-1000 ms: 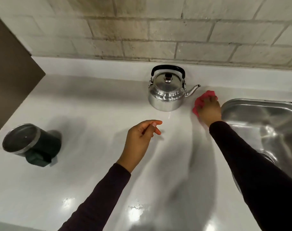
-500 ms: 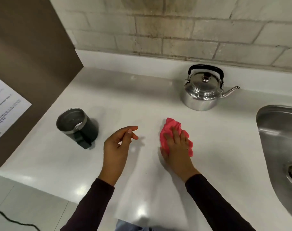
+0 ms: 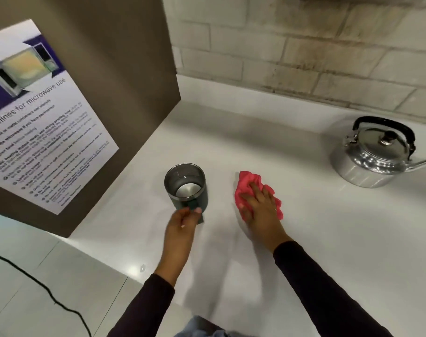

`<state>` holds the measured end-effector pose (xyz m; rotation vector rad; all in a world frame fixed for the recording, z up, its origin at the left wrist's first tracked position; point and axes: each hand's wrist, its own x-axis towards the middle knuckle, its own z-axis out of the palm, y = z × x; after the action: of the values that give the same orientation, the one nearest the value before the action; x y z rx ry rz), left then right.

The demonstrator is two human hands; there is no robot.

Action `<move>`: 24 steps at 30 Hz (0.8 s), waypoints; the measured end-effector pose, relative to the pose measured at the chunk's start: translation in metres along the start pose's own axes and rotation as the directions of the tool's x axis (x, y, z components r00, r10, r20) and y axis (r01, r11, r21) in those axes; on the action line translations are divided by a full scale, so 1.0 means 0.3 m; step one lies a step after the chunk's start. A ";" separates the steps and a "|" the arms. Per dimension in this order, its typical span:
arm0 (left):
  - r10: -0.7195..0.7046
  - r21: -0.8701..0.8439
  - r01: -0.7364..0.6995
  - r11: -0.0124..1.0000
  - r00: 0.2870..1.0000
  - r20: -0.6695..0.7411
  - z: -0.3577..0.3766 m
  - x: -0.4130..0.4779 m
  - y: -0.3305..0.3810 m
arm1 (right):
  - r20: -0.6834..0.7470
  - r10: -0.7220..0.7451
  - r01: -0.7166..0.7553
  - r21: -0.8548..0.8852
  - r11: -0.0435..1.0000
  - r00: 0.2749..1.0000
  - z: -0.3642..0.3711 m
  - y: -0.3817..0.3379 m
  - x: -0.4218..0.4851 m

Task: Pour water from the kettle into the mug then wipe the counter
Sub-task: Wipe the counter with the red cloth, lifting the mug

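A dark green mug [image 3: 185, 184] with a steel inside stands upright on the white counter [image 3: 328, 239], left of centre. My left hand [image 3: 182, 223] pinches the mug's handle at its near side. A crumpled pink cloth [image 3: 249, 184] lies on the counter to the right of the mug. My right hand [image 3: 260, 206] presses flat on the cloth, fingers spread. A shiny steel kettle [image 3: 374, 156] with a black handle stands at the far right, lid on, its spout pointing right and cut off by the frame edge.
A brown cabinet side [image 3: 114, 81] bearing a microwave-use notice [image 3: 37, 117] bounds the counter on the left. A brick wall [image 3: 304, 49] runs along the back. Pale floor tiles and a black cable [image 3: 37, 285] lie below the counter's near-left edge.
My right hand has swept the pink cloth from beside the kettle leftward across the counter. My left hand has moved left and taken hold of the mug's handle. The view has swung left.
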<state>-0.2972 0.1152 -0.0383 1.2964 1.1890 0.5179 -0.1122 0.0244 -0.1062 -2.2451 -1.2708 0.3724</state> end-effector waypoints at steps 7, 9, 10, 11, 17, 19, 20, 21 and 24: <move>0.009 -0.186 0.034 0.982 0.974 0.226 0.028 0.076 -0.006 | -0.024 0.163 -0.162 0.027 0.986 0.986 0.018 -0.031 0.074; 0.039 -0.143 -0.005 0.990 0.971 0.235 0.022 0.091 -0.011 | -0.050 0.172 -0.173 -0.020 0.985 0.984 0.032 -0.047 0.082; 0.053 -0.138 -0.019 0.990 0.968 0.245 0.017 0.095 -0.010 | -0.061 0.154 -0.157 -0.041 0.987 0.986 0.038 -0.050 0.085; 0.067 -0.132 -0.033 0.991 0.963 0.262 0.005 0.101 -0.007 | -0.062 0.145 -0.149 -0.062 0.987 0.987 0.049 -0.056 0.093; 0.105 -0.162 -0.056 0.985 0.945 0.311 -0.092 0.129 0.068 | -0.051 0.119 -0.100 0.278 0.955 0.992 0.089 -0.164 0.208; 0.129 -0.131 -0.092 0.987 0.941 0.312 -0.140 0.128 0.086 | 0.019 0.106 -0.108 0.233 0.967 0.994 0.100 -0.227 0.239; 0.143 -0.109 -0.114 0.988 0.937 0.318 -0.165 0.126 0.095 | 0.013 0.125 -0.125 0.235 0.964 0.992 0.109 -0.262 0.239; 0.151 -0.087 -0.130 0.988 0.935 0.321 -0.198 0.124 0.105 | 0.020 0.075 -0.078 0.243 0.967 0.997 0.127 -0.304 0.233; 0.157 -0.025 -0.156 0.987 0.940 0.303 -0.303 0.124 0.135 | 0.086 -0.138 0.118 0.213 0.970 0.987 0.190 -0.422 0.201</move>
<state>-0.3507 0.1987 -0.0008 1.4201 0.8341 0.4140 -0.1977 0.1464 -0.0800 -1.9799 -1.3535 0.5483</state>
